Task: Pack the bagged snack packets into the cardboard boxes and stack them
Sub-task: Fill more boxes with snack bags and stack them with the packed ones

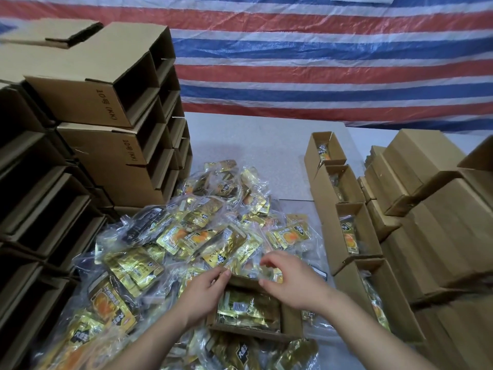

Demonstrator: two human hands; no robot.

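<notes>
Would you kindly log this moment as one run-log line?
step: filling box | left hand: on box edge | right hand: over box, by bag | pile: unpacked

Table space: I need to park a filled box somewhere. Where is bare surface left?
The grey table is bare between the striped tarp, the left box stack and the row of open boxes. Nearer, the snack packet pile crowds everything around both hands.
</notes>
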